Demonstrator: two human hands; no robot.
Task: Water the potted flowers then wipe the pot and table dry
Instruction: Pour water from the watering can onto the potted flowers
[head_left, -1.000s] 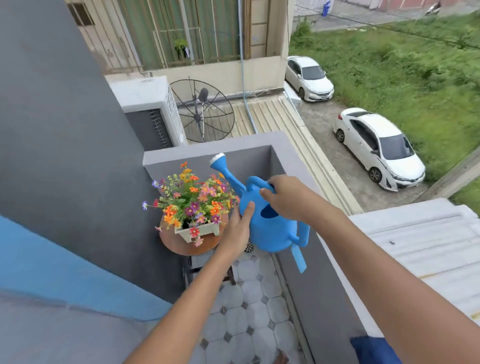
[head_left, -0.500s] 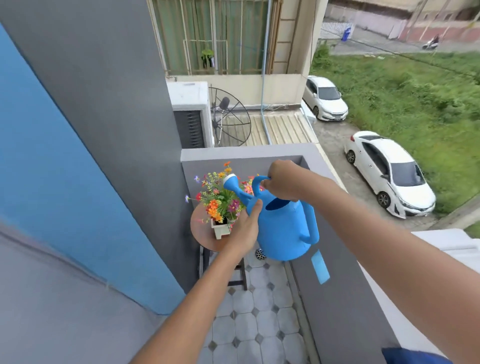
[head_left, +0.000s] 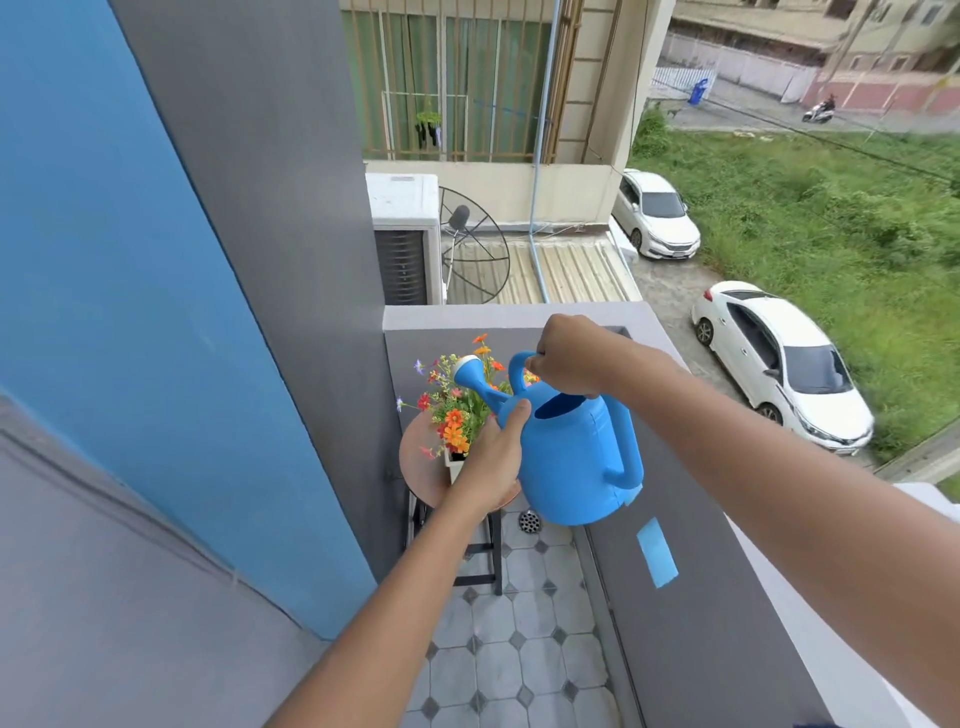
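Observation:
A blue watering can (head_left: 576, 460) hangs in the air over a small round brown table (head_left: 420, 462). My right hand (head_left: 563, 358) grips its top handle. My left hand (head_left: 493, 454) presses flat against the can's left side below the spout. The spout's white-tipped rose (head_left: 464, 370) points up and left, above the colourful potted flowers (head_left: 457, 410). The white pot (head_left: 453, 464) stands on the table and my left hand hides most of it. No water shows at the rose.
This is a narrow balcony with a tiled floor (head_left: 514, 644) and a floor drain (head_left: 529, 521). A grey parapet wall (head_left: 691, 613) with a blue tape strip (head_left: 656, 552) runs along the right. A grey and blue wall (head_left: 208, 312) closes the left. Parked cars stand far below.
The can has tipped back, its body now sitting more upright and closer to me, the spout swinging over the flowers. The view has shifted right and up. Both hands kept their hold.

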